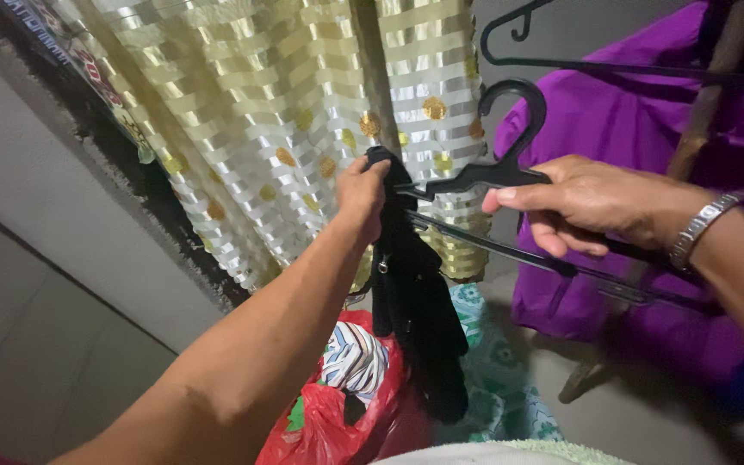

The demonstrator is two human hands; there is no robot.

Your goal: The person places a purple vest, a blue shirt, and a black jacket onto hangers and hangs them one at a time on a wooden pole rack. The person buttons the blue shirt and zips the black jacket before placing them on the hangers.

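A shiny striped curtain (303, 112) with gold dots hangs in the middle. A grey wall (36, 224) stands on the left.

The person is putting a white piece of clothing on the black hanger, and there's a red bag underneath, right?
Not quite. The head view shows the garment is black, not white. The left hand grips its top at the end of the black hanger, the right hand holds the hanger, and the red bag sits underneath.

A black plastic hanger (510, 168) and black cloth garment (415, 301), against a cream-and-gold striped, gold-dotted curtain (286, 112), purple fabric (622, 120) and a red plastic bag (337, 422).
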